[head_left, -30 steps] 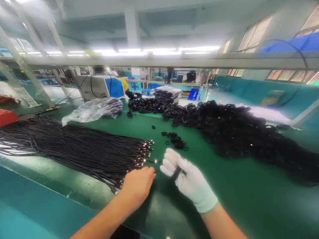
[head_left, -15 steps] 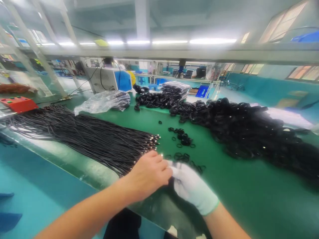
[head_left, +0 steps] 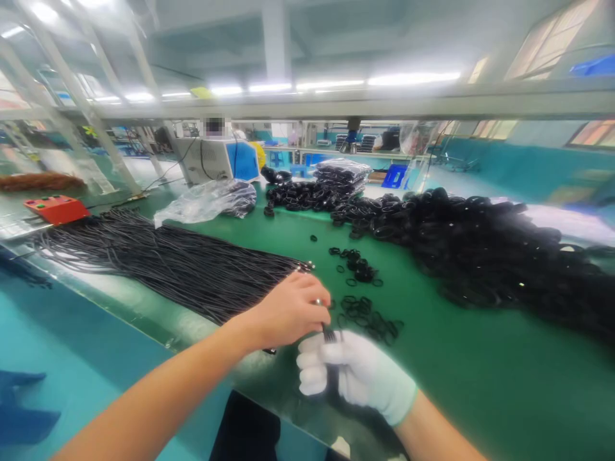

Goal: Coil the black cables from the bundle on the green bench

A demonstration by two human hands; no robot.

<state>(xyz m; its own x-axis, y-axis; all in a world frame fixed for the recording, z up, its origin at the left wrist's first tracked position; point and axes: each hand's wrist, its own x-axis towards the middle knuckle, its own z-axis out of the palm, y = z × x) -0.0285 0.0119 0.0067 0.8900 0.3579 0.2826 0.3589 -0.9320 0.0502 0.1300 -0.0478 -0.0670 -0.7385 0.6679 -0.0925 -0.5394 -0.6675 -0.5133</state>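
My bare left hand (head_left: pixel 293 310) is closed in a pinch on a cable end with a small shiny metal tip, beside the ends of the long black cables (head_left: pixel 192 262) spread on the green table. Just below and to the right, my white-gloved right hand (head_left: pixel 355 374) is wrapped round a black cable bundle (head_left: pixel 331 378), whose top sticks up between thumb and fingers. The two hands nearly touch. Small black rings (head_left: pixel 358 307) lie on the table beyond the gloved hand, with another small cluster (head_left: pixel 360 266) behind them.
A large heap of black coiled cables (head_left: pixel 456 243) covers the right and back of the table (head_left: pixel 461 358). Clear plastic bags (head_left: pixel 206 202) lie at the back, near a grey and blue machine (head_left: pixel 216 160). At the left sits a red control box (head_left: pixel 56 209).
My gloved hand has moved slightly down and left, and its fingers now show round the black bundle. My bare hand has risen a little. The view has shifted slightly.
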